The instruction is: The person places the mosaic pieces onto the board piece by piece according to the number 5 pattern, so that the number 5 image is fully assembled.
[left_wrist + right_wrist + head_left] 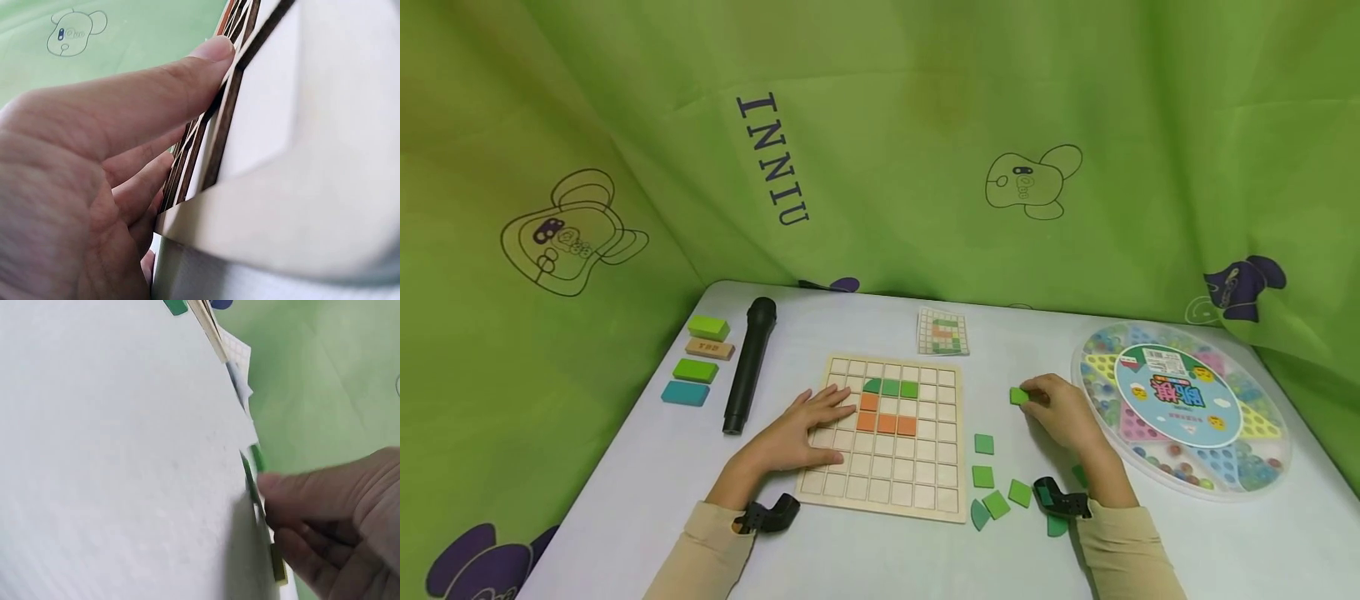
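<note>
My left hand (801,429) rests on the left side of a wooden grid board (936,512), fingers spread. In the left wrist view the thumb (156,94) lies on the board's grid. The board bears a row of green pieces (891,387), the leftmost with a rounded corner, and several orange squares (887,425) below them. Right of the board, my right hand (1063,412) pinches a small green square tile (1018,396) between thumb and fingertips, close to the tabletop. The right wrist view shows green tile edges (257,457) at the thumb tip.
Loose green tiles (983,477) lie right of the board, some partly behind the right wrist camera (1060,498). A pattern card (943,332) lies behind the board. A black microphone (750,367) and several blocks (695,371) lie left; a round marble game box (1180,408) lies right.
</note>
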{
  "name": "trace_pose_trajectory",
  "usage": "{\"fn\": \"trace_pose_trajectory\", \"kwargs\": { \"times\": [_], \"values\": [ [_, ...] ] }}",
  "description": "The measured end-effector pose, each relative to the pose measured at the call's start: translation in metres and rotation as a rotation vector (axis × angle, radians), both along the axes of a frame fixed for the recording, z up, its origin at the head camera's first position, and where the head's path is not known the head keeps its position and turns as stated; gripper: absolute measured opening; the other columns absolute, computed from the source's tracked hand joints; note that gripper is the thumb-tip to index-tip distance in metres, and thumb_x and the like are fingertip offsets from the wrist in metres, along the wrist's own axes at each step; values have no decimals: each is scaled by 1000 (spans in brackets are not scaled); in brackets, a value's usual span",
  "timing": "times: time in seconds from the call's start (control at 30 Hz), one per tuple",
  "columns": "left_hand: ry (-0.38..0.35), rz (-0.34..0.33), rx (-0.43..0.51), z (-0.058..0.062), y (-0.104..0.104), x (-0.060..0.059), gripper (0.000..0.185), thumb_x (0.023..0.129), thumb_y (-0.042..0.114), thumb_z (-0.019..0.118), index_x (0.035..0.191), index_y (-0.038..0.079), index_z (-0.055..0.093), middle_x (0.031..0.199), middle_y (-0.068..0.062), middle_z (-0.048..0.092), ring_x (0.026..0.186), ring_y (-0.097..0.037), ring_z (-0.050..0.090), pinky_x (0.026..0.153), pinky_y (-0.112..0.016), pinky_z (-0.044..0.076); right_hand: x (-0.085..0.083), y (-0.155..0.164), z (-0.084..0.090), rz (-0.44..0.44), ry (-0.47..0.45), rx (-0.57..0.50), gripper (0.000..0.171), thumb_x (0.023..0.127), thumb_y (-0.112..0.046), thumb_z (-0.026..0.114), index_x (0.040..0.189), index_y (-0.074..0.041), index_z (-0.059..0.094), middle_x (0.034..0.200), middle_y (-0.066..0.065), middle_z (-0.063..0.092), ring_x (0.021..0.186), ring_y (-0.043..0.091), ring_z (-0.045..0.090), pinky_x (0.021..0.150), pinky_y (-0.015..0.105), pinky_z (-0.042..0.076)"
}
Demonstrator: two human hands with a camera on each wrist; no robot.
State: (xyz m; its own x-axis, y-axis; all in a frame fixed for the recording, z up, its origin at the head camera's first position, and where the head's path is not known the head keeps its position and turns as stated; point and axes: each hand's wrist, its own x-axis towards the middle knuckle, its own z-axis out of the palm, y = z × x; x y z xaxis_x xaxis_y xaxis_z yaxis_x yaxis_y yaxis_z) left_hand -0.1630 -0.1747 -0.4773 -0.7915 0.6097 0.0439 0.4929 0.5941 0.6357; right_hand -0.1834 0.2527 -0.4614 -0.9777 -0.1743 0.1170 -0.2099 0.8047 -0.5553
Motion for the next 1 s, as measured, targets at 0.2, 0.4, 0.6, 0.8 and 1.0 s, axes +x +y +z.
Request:
{"fn": "trace_pose_trajectory", "kwargs": {
  "times": [0.2, 0.4, 0.6, 0.8, 1.0],
  "values": [
    [4, 3, -3, 1, -1, 0, 75, 77, 42, 75, 140, 12, 48, 155, -5, 30, 146, -28, 19, 117, -56, 6, 1, -17, 2, 48, -48, -109, 27, 86, -8, 68, 112, 0, 65, 103, 16, 67, 94, 31, 65, 78, 40, 56],
    [5, -3, 10, 2, 0, -1, 74, 77, 41, 76, 139, 11, 49, 154, -6, 31, 145, -29, 19, 117, -57, 6, 4, -41, 6, 132, -97, -202, 29, 86, -12, 69, 114, -4, 65, 111, 11, 66, 97, 25, 65, 84, 36, 55],
    [7, -7, 8, 0, 0, 0, 75, 77, 42, 75, 140, 11, 48, 154, -7, 32, 145, -30, 20, 116, -58, 7, -3, -66, 17, 218, -128, -199, 27, 86, -12, 69, 112, -8, 67, 109, 7, 66, 96, 20, 62, 84, 35, 54],
    [11, -4, 9, 0, 1, 0, 76, 77, 42, 76, 140, 12, 47, 154, -6, 31, 145, -29, 20, 117, -56, 7, -19, -87, 21, 267, -155, -177, 26, 86, -13, 69, 112, -7, 68, 105, 7, 66, 93, 19, 61, 82, 36, 53],
    [12, -8, 5, 1, 0, 0, 75, 77, 43, 75, 140, 13, 48, 154, -5, 30, 145, -28, 20, 117, -56, 7, -34, -101, 11, 298, -180, -127, 24, 85, -11, 70, 108, -3, 68, 96, 6, 65, 83, 13, 58, 72, 28, 51]
  ]
}}
